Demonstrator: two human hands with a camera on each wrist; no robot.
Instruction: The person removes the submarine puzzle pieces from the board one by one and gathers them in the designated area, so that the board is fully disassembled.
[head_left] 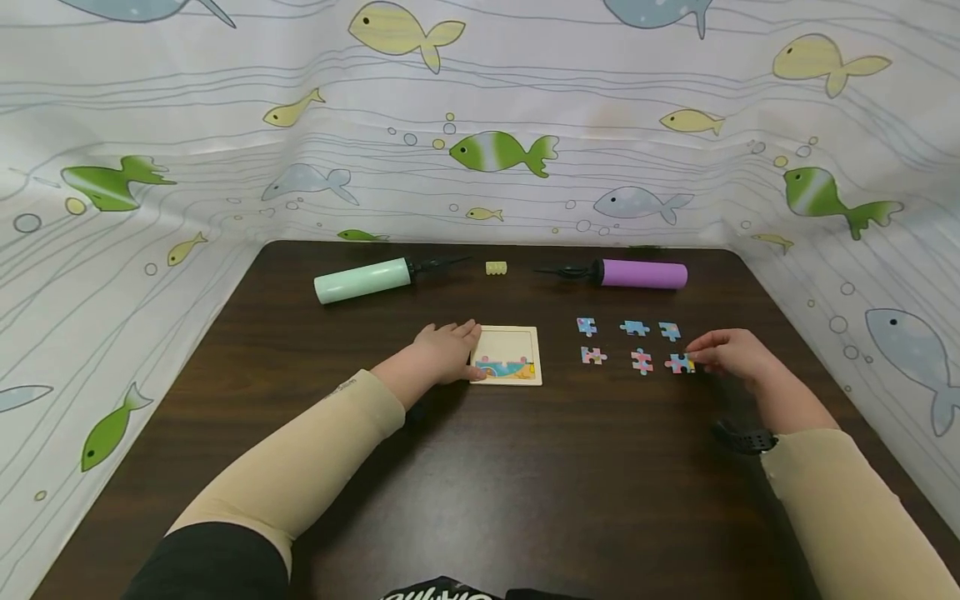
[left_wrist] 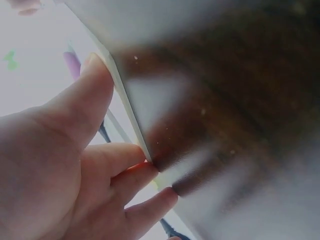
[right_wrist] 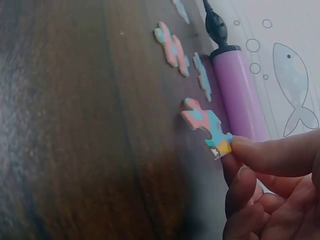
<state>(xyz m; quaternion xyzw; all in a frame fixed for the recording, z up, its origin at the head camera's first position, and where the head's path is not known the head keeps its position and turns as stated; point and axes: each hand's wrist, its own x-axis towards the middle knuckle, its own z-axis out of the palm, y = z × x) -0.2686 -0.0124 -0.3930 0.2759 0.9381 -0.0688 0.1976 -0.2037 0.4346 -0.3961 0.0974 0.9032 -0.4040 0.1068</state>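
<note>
In the head view my left hand (head_left: 442, 352) lies at the left edge of a pale wooden puzzle tray (head_left: 506, 331). Its thumb touches the near left corner and the other fingers the far left. Along the tray's near side lies a fitted strip of picture pieces (head_left: 504, 369), blue, pink and yellow. The left wrist view has the left fingers (left_wrist: 137, 155) along the tray's rim. My right hand (head_left: 731, 354) pinches a jigsaw piece (right_wrist: 205, 122) by its yellow corner between thumb and index finger. Other loose pieces lie beside it, among them a pink one (head_left: 642, 361).
A mint-green hand pump (head_left: 363, 281) and a purple one (head_left: 643, 274) lie along the back of the dark table (head_left: 525, 492). Between them sits a small yellow block (head_left: 496, 267). A fish-patterned curtain (head_left: 570, 92) surrounds the table's back and sides.
</note>
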